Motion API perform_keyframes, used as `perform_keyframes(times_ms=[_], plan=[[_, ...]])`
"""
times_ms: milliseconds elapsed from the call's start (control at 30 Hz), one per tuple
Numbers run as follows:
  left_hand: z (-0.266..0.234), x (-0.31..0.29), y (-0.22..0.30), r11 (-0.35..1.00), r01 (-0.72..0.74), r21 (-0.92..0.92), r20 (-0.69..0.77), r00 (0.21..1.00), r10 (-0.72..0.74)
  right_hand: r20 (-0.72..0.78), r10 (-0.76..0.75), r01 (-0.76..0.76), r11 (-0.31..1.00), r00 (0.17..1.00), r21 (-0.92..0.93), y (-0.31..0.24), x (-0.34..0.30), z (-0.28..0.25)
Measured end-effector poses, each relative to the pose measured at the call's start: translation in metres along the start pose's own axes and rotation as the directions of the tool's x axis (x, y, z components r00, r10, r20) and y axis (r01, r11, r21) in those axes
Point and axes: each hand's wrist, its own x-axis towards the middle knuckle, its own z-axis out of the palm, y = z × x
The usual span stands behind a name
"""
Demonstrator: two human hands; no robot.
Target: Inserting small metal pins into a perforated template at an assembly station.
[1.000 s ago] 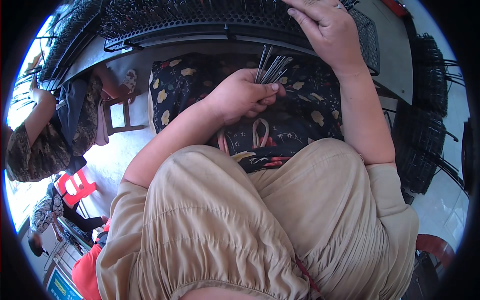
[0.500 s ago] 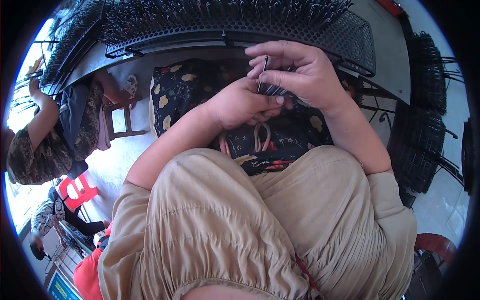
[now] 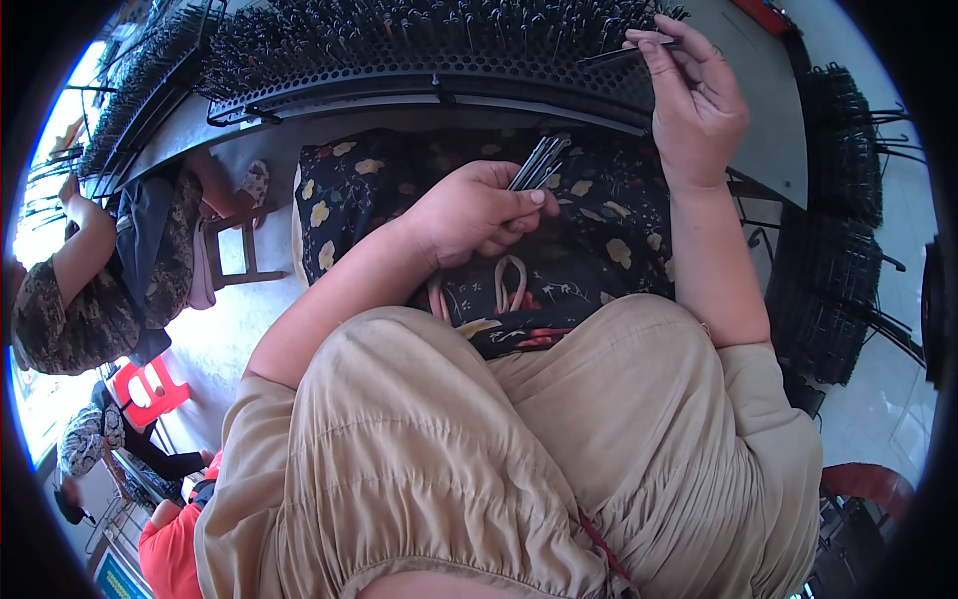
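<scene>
My left hand [image 3: 479,214] is closed round a small bundle of thin dark metal rods [image 3: 540,164] above my lap. Their ends stick up past the thumb. A single thin dark rod [image 3: 611,56] is pinched between the thumb and fingers of my right hand [image 3: 701,105], raised at the right end of a long black perforated rack [image 3: 339,97]. This rod lies nearly level and points left over the rack. Many similar hooked rods [image 3: 429,40] stand upright in the rack's holes. Exactly what kind of rods they are is too small to make out.
A dark floral cloth [image 3: 349,205] covers my lap under the table edge. Black bundled wire racks [image 3: 833,270] stand at the right. To the left, a person in a patterned top [image 3: 75,314] sits near a wooden stool [image 3: 232,250]; a red stool [image 3: 165,391] is behind.
My right hand has moved up and right, away from the left hand, with one rod to the rack. The left hand keeps the bundle, now in plainer view.
</scene>
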Motion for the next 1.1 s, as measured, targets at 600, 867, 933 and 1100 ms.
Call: perform_keyframes(times_ms=[600, 867, 933, 1100], plan=[[0.003, -0.002, 0.002, 0.998, -0.058, -0.029, -0.187, 0.981, 0.051, 0.323, -0.236, 0.381, 0.758, 0.917, -0.529, -0.022, 0.026, 0.018], [0.004, -0.001, 0.005, 0.997, -0.066, -0.03, -0.184, 0.981, 0.06, 0.329, -0.182, 0.33, 0.813, 0.927, -0.48, -0.021, 0.028, 0.015], [0.003, -0.001, 0.006, 0.995, -0.076, -0.059, -0.208, 0.976, 0.062, 0.31, -0.141, 0.289, 0.81, 0.94, -0.51, -0.02, 0.027, 0.012], [0.005, -0.001, 0.007, 0.976, -0.164, -0.144, -0.18, 0.974, 0.137, 0.366, -0.291, 0.46, 0.684, 0.884, -0.566, -0.018, 0.022, 0.007]])
